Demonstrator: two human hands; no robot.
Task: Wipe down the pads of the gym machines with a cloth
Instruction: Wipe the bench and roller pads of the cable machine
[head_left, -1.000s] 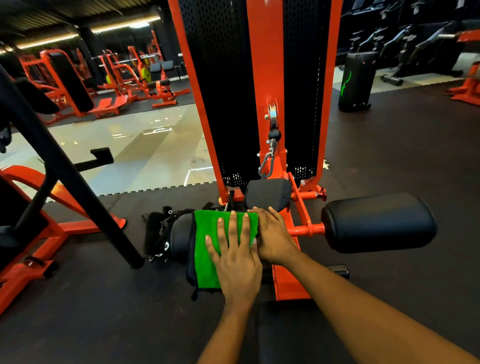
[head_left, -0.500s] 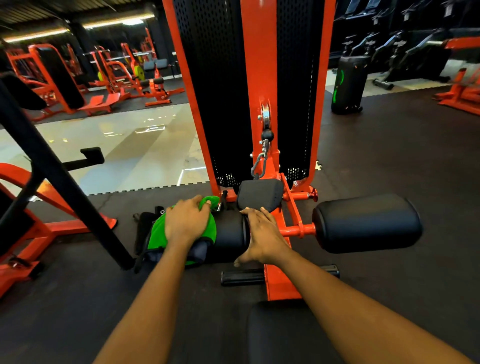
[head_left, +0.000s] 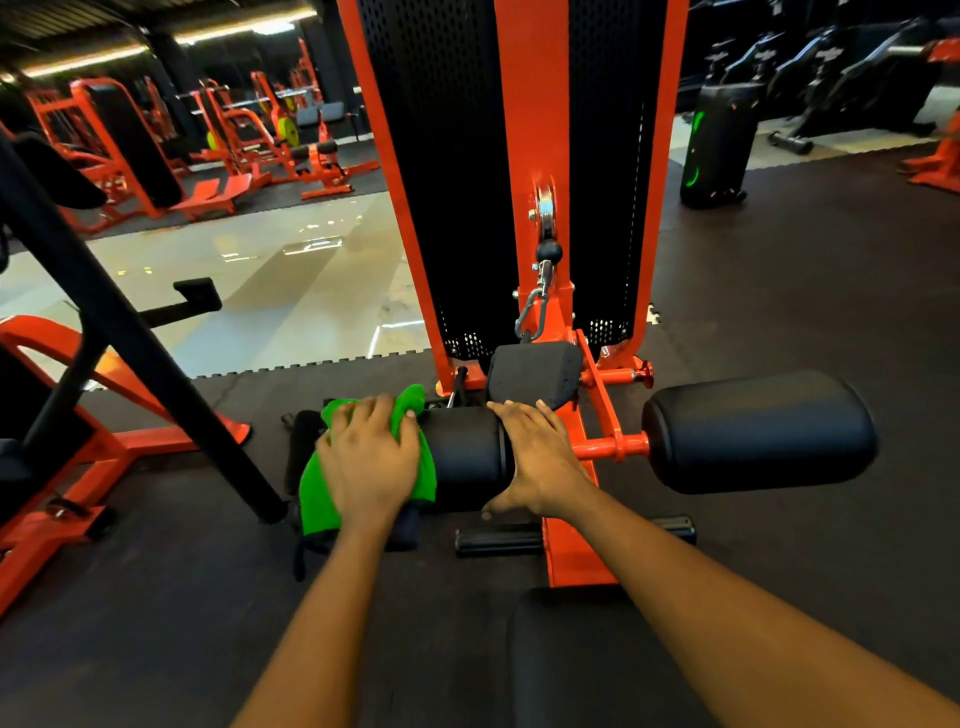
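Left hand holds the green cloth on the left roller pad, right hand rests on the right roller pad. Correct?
No. The head view shows the right hand on the inner end of the left roller pad, where the left hand holds the green cloth; the right roller pad is untouched.

Left hand (head_left: 371, 457) and right hand (head_left: 540, 457) — both bare, with knuckles and short fingernails visible. Left forearm (head_left: 311, 623) and right forearm (head_left: 727, 597) — uncovered from the wrist down to the lower edge of the view, slender and smooth in outline.
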